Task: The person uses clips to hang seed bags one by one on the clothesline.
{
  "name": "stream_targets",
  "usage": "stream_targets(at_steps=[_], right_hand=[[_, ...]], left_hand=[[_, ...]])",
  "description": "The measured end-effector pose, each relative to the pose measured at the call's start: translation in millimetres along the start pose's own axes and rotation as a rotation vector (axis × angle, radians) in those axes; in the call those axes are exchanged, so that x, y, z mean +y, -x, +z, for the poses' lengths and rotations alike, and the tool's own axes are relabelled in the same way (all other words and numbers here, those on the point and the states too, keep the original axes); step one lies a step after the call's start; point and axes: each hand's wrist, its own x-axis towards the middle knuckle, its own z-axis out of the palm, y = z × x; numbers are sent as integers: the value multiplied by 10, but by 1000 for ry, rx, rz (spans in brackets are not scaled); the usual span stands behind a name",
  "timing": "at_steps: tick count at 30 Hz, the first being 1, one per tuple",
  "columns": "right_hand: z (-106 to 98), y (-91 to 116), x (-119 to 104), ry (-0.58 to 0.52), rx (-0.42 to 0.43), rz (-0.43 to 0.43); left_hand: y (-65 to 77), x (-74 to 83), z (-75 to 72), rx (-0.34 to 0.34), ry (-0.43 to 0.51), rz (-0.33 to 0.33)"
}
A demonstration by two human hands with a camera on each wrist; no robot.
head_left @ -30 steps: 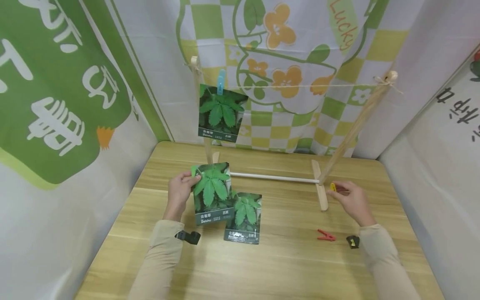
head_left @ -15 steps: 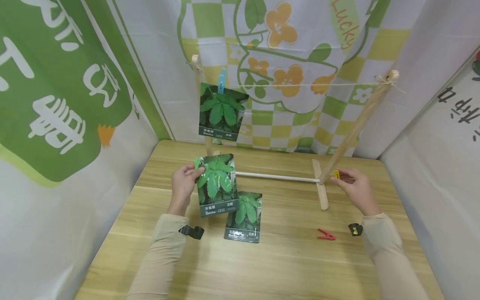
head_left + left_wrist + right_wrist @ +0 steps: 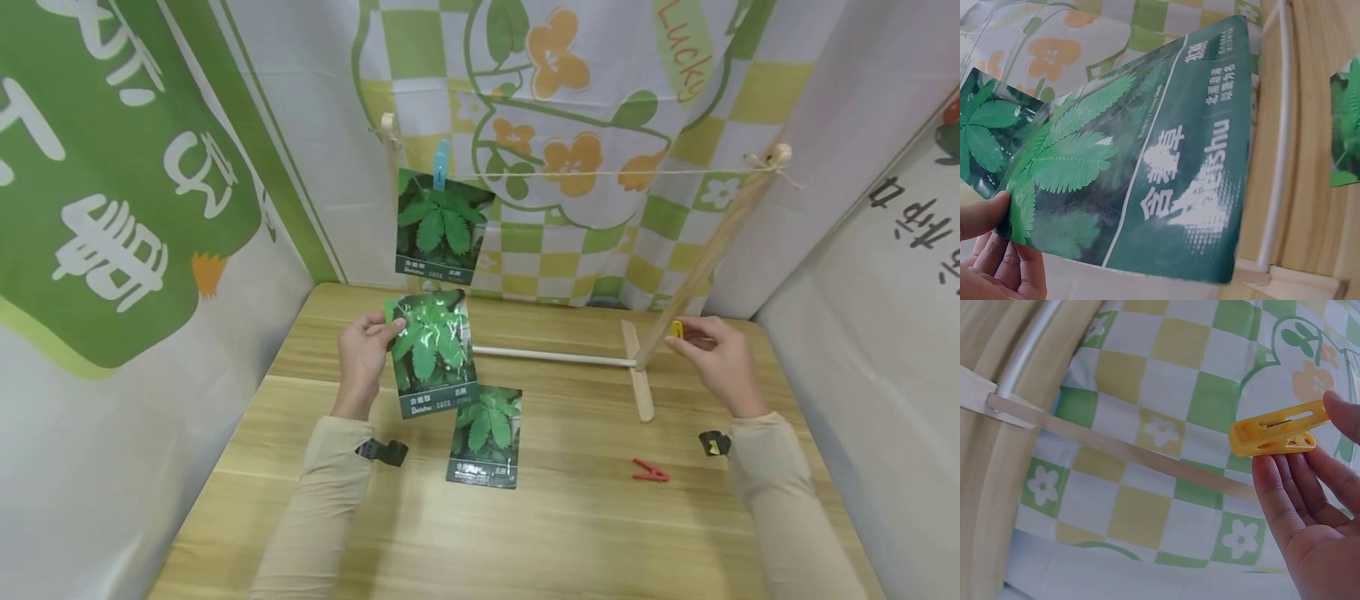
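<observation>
One packet [image 3: 435, 354], long axis slanted, top leaning left

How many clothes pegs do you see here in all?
3: a blue peg on the string, clipped to a hanging packet; a yellow peg held in the right hand; and a red peg lying on the table. Others could be hidden.

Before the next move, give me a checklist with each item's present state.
1. Left hand gripping the held packet: ok, near its upper left corner.
2. Right hand pinching the yellow clip: ok.
3. String tied at the right post: ok.
4. Hanging packet under the blue clip: ok.
5. Held packet clipped to the string: not ok, not yet.
6. Back of held packet: cannot tell, hidden.
</observation>
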Motion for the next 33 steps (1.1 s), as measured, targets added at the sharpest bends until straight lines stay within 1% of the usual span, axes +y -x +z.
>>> stream_targets(at_steps=[4,10,17,20,22,25,28,33], right_hand=[[-53,-55,-61,-10,12,-32],[-135,-109,-152,4,21,-41],[-197,-201,-240,-5,52,-58],[-210,-232,-277,-17,60,-68],[-218,-253,-303,-20,64,-72],[-233,-288,-349,-12,60,-79],[-246,-321,-389,-12,60,-77],[-257,-358,-464,-16,62,-76]], left_hand=[[-13,72,2,-3,33,29],[-25,157,13,-6,51,48],[-45,259,6,10,100,119],[-50,304,0,11,96,139],[-49,340,-4,13,89,139],[-54,383,-12,18,53,132],[-59,422,-14,17,43,127],[-68,483,-6,18,54,139]])
